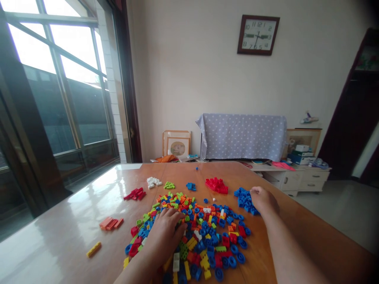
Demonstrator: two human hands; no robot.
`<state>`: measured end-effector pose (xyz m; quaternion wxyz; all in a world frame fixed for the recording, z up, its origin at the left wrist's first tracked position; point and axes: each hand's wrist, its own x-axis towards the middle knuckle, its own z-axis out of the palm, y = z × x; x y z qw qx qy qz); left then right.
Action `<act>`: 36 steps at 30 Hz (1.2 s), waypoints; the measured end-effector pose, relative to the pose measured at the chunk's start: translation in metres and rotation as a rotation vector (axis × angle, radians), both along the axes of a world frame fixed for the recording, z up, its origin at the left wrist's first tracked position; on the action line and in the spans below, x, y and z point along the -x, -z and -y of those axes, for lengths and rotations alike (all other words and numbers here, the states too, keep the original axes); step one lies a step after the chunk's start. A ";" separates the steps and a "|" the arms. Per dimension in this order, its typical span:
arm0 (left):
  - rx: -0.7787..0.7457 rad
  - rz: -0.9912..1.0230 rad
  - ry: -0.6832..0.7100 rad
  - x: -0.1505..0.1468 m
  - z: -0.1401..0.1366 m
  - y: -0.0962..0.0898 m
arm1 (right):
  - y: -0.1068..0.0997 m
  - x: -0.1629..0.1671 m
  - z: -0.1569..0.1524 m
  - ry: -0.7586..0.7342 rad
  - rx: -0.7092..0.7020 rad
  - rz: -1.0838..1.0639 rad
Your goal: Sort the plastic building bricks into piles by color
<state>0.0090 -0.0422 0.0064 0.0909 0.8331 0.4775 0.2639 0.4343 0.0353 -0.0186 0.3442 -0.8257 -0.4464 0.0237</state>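
A large mixed heap of plastic building bricks (204, 244) in blue, red, yellow, green, orange and white lies before me on the table. My left hand (167, 228) rests over the heap's left part, its fingers bent and the thumb apart; the fingertips are partly hidden, and no brick shows in its grasp. Off to the right, my right hand (263, 199) is beside a pile of blue bricks (245, 200), at its right edge. Its fingers are curled together, and whatever they hold, if anything, is hidden.
Around the heap sit sorted groups: red bricks (216, 185), dark red bricks (135, 193), white bricks (154, 182), lime green bricks (169, 185), small blue bricks (191, 186) and orange bricks (111, 223). One yellow brick (94, 249) lies alone at left. The wooden table (260, 256) has an edge at right.
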 end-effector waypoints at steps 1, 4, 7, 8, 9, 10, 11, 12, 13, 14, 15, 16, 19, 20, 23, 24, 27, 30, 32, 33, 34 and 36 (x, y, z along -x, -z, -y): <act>0.005 -0.003 0.000 0.000 0.001 0.000 | -0.002 0.006 0.000 -0.019 -0.025 0.003; 0.014 -0.019 0.017 -0.001 0.005 -0.002 | -0.008 0.033 0.000 -0.137 -0.105 0.013; 0.021 -0.035 0.051 -0.004 0.010 -0.003 | -0.014 0.073 0.005 -0.407 -0.252 0.023; 0.023 -0.036 0.063 -0.004 0.012 -0.003 | -0.016 0.088 0.009 -0.496 -0.282 0.024; 0.024 -0.035 0.072 -0.004 0.013 -0.003 | -0.018 0.104 0.013 -0.588 -0.278 0.025; 0.025 -0.035 0.076 -0.004 0.013 -0.001 | -0.020 0.119 0.019 -0.678 -0.250 0.030; 0.028 -0.038 0.077 -0.004 0.013 0.000 | -0.022 0.133 0.025 -0.755 -0.217 0.055; 0.033 -0.044 0.076 -0.003 0.013 0.003 | -0.024 0.146 0.032 -0.849 -0.166 0.101; 0.041 -0.052 0.072 -0.002 0.012 0.006 | -0.025 0.157 0.038 -0.937 -0.112 0.142; 0.051 -0.060 0.067 -0.001 0.011 0.009 | -0.025 0.166 0.044 -1.021 -0.038 0.179; 0.064 -0.067 0.062 -0.001 0.010 0.013 | -0.025 0.174 0.049 -1.079 0.036 0.212; 0.077 -0.072 0.057 0.000 0.009 0.015 | -0.024 0.180 0.053 -1.127 0.112 0.239; 0.116 -0.076 0.047 0.000 0.006 0.020 | -0.018 0.190 0.058 -1.180 0.271 0.286; 0.126 -0.075 0.045 0.000 0.005 0.020 | -0.016 0.192 0.058 -1.179 0.293 0.293; 0.142 -0.068 0.033 -0.001 0.006 0.016 | -0.011 0.192 0.054 -1.155 0.299 0.302; 0.142 -0.063 0.025 -0.002 0.007 0.014 | -0.010 0.191 0.052 -1.143 0.292 0.303; 0.132 -0.060 0.022 -0.002 0.008 0.009 | -0.006 0.187 0.047 -1.096 0.270 0.302; 0.114 -0.071 0.041 -0.002 0.008 0.007 | -0.001 0.180 0.041 -1.068 0.227 0.294; 0.097 -0.069 0.051 -0.002 0.008 0.008 | 0.002 0.176 0.038 -1.053 0.187 0.287; 0.087 -0.066 0.054 -0.002 0.007 0.008 | 0.003 0.174 0.036 -1.043 0.167 0.284; 0.080 -0.065 0.058 -0.001 0.007 0.009 | 0.005 0.173 0.035 -1.033 0.148 0.280; 0.071 -0.061 0.063 -0.001 0.007 0.011 | 0.007 0.172 0.033 -1.016 0.108 0.273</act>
